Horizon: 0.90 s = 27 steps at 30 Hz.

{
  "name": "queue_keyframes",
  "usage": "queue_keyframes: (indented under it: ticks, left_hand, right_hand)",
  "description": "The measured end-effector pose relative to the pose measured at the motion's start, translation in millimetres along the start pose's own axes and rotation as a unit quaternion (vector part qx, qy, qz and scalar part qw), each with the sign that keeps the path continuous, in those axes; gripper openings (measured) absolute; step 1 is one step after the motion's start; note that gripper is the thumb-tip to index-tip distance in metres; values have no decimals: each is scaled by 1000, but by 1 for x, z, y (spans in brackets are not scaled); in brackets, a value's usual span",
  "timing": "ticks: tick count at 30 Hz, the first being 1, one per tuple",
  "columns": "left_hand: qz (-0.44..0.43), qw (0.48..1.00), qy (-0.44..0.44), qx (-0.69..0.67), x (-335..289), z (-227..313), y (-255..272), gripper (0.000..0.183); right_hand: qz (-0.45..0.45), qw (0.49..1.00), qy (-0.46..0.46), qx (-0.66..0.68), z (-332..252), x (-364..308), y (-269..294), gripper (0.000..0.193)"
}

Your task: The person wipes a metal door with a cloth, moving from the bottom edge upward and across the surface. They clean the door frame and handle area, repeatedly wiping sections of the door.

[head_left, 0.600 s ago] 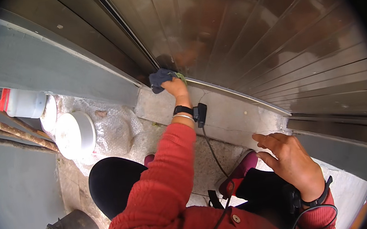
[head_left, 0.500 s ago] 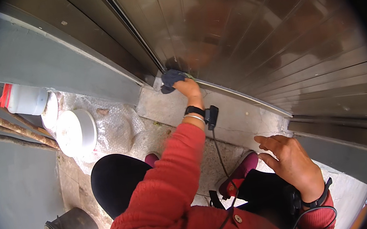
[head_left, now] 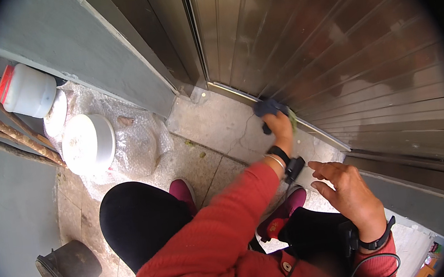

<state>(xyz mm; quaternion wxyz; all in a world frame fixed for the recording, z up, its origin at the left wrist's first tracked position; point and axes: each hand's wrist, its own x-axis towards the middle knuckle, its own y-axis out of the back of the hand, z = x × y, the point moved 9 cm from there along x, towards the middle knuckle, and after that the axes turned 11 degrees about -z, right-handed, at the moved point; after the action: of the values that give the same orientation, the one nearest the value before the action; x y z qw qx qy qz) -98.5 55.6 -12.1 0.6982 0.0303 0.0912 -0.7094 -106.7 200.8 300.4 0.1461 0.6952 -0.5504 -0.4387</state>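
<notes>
My left hand (head_left: pixel 280 126) grips a dark blue-grey cloth (head_left: pixel 271 107) and presses it to the bottom edge of a shiny brown metal door (head_left: pixel 298 40), just above the pale stone sill (head_left: pixel 211 119). A bit of green shows at the cloth's right side. My right hand (head_left: pixel 352 191) hovers over my right knee, holding nothing, its fingers loosely bent and the thumb apart. Both wrists carry black straps, and a cable runs near the right one.
Left of me, a white round tub (head_left: pixel 88 144) lies on bubble wrap (head_left: pixel 139 143), near a white jar with a red lid (head_left: pixel 30 90). Wooden poles (head_left: pixel 13 133) lean there. A dark bucket (head_left: pixel 71 272) lies tilted at lower left. Grey walls (head_left: pixel 78 51) flank the doorway.
My left hand has slid the cloth rightward along the door's bottom edge, away from the left corner. The view has shifted slightly. My right hand stays nearly in place.
</notes>
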Motion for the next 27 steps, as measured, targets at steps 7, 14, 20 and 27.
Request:
queue_keyframes:
  ticks: [7,14,20,27]
  left_hand:
    - [97,980,60,-164,137,28,121,29]
    - [102,993,56,-18,66,-6,55,35]
    - [58,997,5,43,-37,-29,-39,33]
    - [-67,964,247,-67,-153,-73,-137,24]
  right_hand:
    - [7,999,36,-27,-3,-14,5,37]
    - [11,999,28,-19,0,-33,8,40]
    - [17,1000,24,2,8,-49,14,44]
    - [38,999,28,-24,10,-63,18,43]
